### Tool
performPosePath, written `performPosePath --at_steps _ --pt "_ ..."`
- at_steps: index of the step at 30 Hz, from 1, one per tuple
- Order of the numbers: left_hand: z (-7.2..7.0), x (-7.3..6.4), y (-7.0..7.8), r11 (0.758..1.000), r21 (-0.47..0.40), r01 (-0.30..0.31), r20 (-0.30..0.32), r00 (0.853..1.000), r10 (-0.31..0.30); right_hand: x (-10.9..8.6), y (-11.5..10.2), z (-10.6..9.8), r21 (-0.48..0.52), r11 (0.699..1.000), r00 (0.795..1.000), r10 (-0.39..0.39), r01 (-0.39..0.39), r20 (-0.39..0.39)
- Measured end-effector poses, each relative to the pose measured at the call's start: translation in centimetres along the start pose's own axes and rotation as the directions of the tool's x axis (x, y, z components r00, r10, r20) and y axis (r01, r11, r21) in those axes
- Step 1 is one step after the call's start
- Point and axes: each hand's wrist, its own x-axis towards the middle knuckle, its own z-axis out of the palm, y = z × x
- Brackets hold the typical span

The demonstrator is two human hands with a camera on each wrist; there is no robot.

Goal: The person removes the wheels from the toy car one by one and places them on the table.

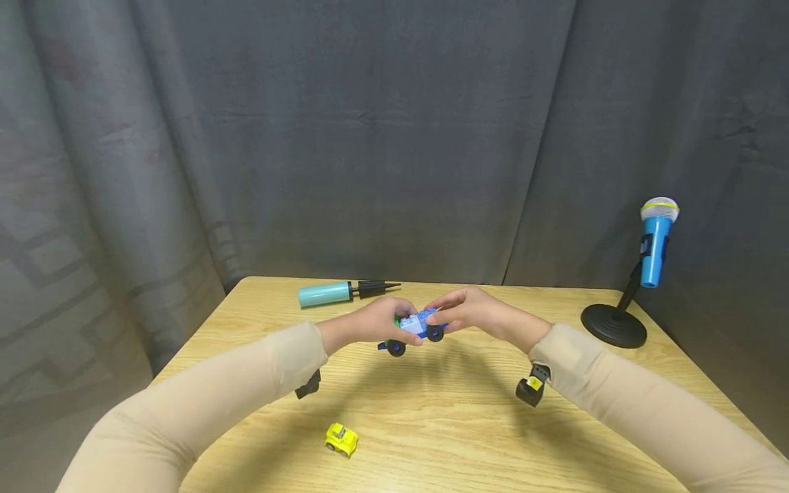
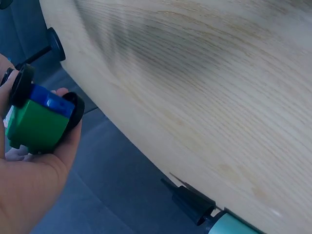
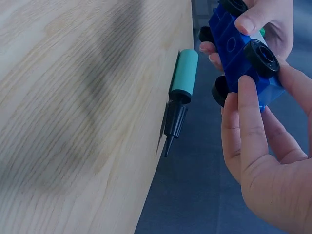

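Note:
A toy car built of blue, light blue and green blocks [image 1: 411, 324], with black wheels, is held above the middle of the table between both hands. My left hand [image 1: 382, 320] grips its left end, around the green block [image 2: 39, 126]. At the other end, my right hand [image 1: 471, 311] holds the car with thumb and fingers. In the right wrist view, the blue underside [image 3: 229, 46] faces the camera, and fingertips of the right hand [image 3: 273, 170] press against it near a wheel.
On the wooden table [image 1: 444, 424], a small yellow toy car [image 1: 341, 439] stands near the front. A teal hand pump [image 1: 325, 294] with a black nozzle lies at the back edge. A blue toy microphone [image 1: 656, 250] on a black round-based stand [image 1: 614, 325] is at the right.

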Motion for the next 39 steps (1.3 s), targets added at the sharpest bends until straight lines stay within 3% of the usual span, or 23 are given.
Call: performPosePath --at_steps 5,9,12,17,21,25,31,39 --pt "-0.1 0.0 -0.2 0.996 0.041 -0.074 0.029 0.997 0.073 0.0 -0.4 0.0 0.000 1.000 1.000 -0.005 0.005 0.010" --pt "-0.2 0.0 -0.3 0.994 0.070 -0.090 0.011 0.996 0.089 -0.2 -0.6 -0.2 0.007 1.000 1.000 -0.020 0.020 -0.007" --pt "-0.2 -0.1 -0.4 0.996 0.072 -0.060 -0.030 0.998 0.062 -0.5 -0.7 -0.4 0.054 0.998 0.999 -0.029 0.031 -0.035" --pt "-0.2 -0.4 -0.7 1.000 -0.015 -0.014 -0.111 0.994 0.013 -1.1 -0.7 -0.7 0.089 0.995 0.997 -0.042 0.047 -0.059" --pt "-0.2 -0.5 -0.7 0.996 -0.088 0.008 -0.161 0.987 -0.022 -1.4 -0.3 -0.6 0.125 0.990 0.997 -0.066 0.069 -0.033" --pt "-0.2 -0.5 -0.8 0.995 -0.099 0.018 -0.205 0.978 -0.038 -1.4 0.2 0.1 0.157 0.983 0.995 -0.095 0.092 0.008" --pt "0.1 -0.5 -0.9 0.987 -0.156 0.045 -0.233 0.969 -0.081 -1.4 0.2 1.4 0.192 0.974 0.992 -0.127 0.121 0.018" --pt "0.7 -0.5 -1.5 0.969 -0.238 0.061 -0.268 0.955 -0.126 -0.4 0.6 2.4 0.224 0.961 0.987 -0.156 0.160 -0.036"
